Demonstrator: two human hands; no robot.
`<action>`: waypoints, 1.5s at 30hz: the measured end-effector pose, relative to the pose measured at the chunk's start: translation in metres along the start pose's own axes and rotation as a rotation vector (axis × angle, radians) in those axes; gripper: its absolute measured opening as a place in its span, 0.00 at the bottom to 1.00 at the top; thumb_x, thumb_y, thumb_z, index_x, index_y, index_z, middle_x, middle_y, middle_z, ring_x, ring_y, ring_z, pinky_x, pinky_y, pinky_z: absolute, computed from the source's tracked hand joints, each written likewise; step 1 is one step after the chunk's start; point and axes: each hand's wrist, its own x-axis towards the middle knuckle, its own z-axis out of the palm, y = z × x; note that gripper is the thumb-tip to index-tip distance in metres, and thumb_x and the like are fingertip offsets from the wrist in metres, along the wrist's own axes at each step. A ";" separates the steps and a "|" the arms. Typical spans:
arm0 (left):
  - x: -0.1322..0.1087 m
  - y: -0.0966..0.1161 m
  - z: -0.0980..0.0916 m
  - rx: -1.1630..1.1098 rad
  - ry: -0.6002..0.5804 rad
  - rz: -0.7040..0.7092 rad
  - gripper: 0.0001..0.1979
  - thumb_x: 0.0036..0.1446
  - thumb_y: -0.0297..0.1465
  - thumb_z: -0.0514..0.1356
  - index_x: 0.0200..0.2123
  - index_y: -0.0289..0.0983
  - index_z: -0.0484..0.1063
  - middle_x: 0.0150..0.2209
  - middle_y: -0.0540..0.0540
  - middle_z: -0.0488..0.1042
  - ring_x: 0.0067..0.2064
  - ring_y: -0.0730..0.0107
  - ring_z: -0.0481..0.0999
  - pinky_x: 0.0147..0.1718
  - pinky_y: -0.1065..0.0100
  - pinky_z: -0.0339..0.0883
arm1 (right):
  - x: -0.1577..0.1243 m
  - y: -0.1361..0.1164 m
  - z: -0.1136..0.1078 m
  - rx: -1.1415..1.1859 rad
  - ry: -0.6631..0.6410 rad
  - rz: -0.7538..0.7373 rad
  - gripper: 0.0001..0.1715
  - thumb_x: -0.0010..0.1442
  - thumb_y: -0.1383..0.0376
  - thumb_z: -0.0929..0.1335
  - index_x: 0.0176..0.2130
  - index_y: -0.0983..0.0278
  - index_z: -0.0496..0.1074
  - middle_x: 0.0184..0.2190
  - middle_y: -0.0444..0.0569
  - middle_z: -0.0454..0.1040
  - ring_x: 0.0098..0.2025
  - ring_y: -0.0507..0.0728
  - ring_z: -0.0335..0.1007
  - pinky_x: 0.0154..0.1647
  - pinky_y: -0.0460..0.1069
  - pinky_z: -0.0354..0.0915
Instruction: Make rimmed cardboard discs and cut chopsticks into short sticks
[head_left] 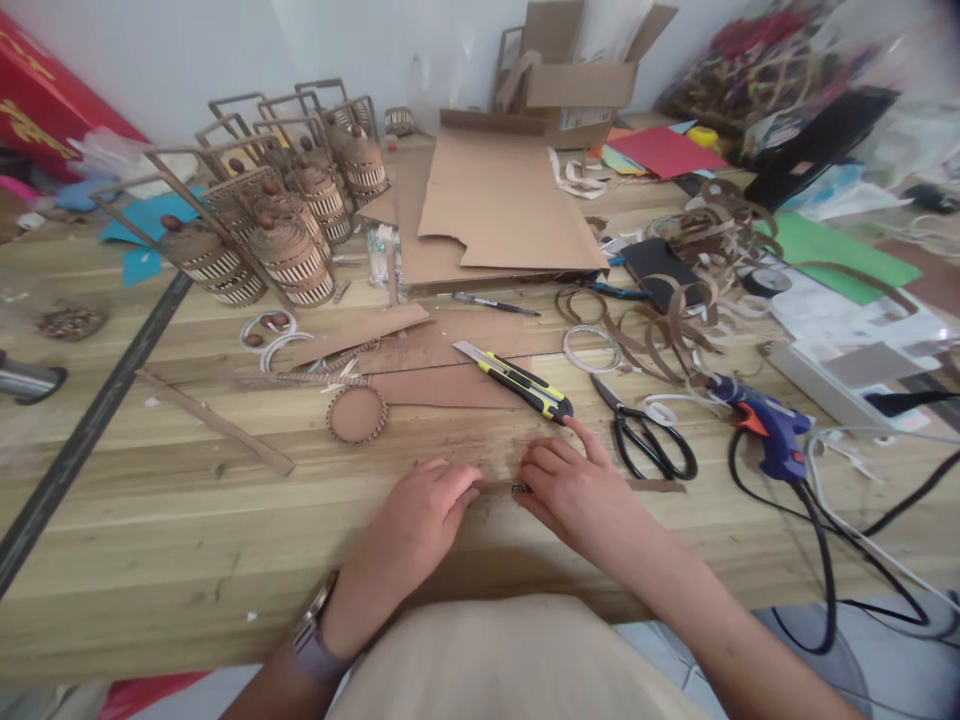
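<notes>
Near the table's front edge, my left hand point(429, 510) is closed on the left end of a narrow brown cardboard strip point(660, 486). My right hand point(574, 488) curls over the same strip farther along, one finger stretched out to the butt of a yellow-and-black utility knife point(525, 385). A small dark ridged piece point(519, 489) shows at the right fingertips; the rest of it is hidden. The knife lies with its blade out, pointing left. Left of it sits a round cardboard disc with a ridged rim point(358, 414). Black-handled scissors point(649, 440) lie right of my right hand.
A blue glue gun point(780, 430) with trailing cables lies at the right. Several cardboard lanterns point(289, 260) stand at the back left. Large cardboard sheets point(510, 200), a pen point(495, 304), a tape roll point(592, 349) and curled brown strips point(667, 320) cover the middle and back.
</notes>
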 end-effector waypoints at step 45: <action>-0.003 -0.010 -0.003 0.080 -0.032 -0.120 0.13 0.57 0.17 0.51 0.34 0.37 0.71 0.36 0.44 0.77 0.40 0.61 0.76 0.41 0.61 0.69 | 0.014 -0.018 -0.003 0.123 0.005 -0.010 0.11 0.64 0.73 0.63 0.31 0.63 0.69 0.27 0.45 0.74 0.32 0.56 0.69 0.43 0.51 0.55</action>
